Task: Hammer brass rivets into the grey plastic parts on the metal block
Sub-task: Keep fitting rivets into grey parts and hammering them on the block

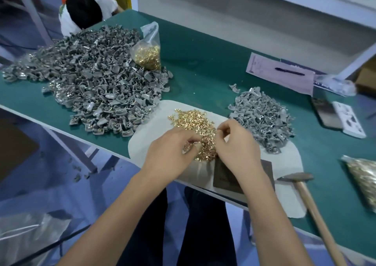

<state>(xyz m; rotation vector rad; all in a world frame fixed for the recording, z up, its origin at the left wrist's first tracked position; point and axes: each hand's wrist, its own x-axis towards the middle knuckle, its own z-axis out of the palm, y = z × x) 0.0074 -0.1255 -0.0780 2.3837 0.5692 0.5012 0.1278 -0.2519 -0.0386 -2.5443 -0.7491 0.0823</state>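
Note:
A heap of loose brass rivets (192, 121) lies on a white cloth pad (150, 131) at the table's front edge. My left hand (173, 154) holds a small grey plastic part (188, 146) over the near side of the heap. My right hand (237, 143) pinches a brass rivet between thumb and forefinger just beside it. The dark metal block (223, 176) sits on the pad under my right wrist, partly hidden. A hammer (305, 186) with a wooden handle lies to the right of the block.
A large pile of grey parts (91, 78) covers the left of the green table (203, 62); a smaller pile (262, 115) lies right of the rivets. A bag of rivets (147, 54) stands behind. Papers with a pen (284, 72), a phone (327, 115) and another bag (364, 178) are at right. A person (85, 9) sits beyond.

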